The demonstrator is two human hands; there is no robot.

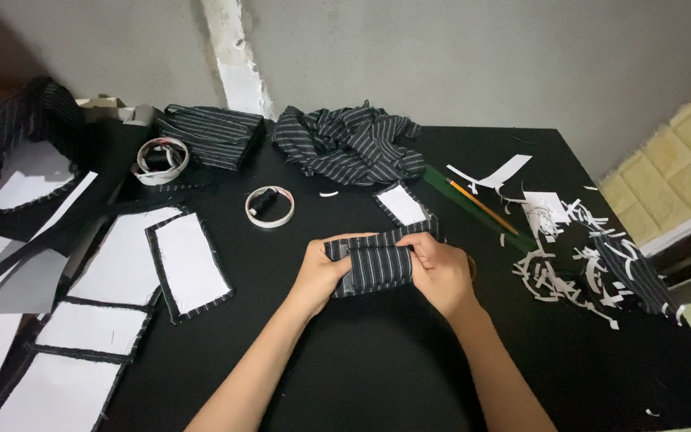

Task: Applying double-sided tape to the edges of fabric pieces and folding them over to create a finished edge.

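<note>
Both my hands grip a small folded piece of black fabric with thin white stripes (377, 264) near the middle of the black table (377, 368). My left hand (319, 276) pinches its left end, thumb on top. Its right end is held by my right hand (441, 274), fingers curled over the edge. Just behind the piece lies a striped fabric rectangle with white backing (402, 205).
Several white-backed fabric rectangles (189, 264) lie at the left. A tape roll holding a thread spool (269, 206) sits behind my hands, another roll (161, 158) farther left. Crumpled striped fabric (349, 142) is at the back; a pencil (481, 206), green ruler and paper scraps (569, 264) at right.
</note>
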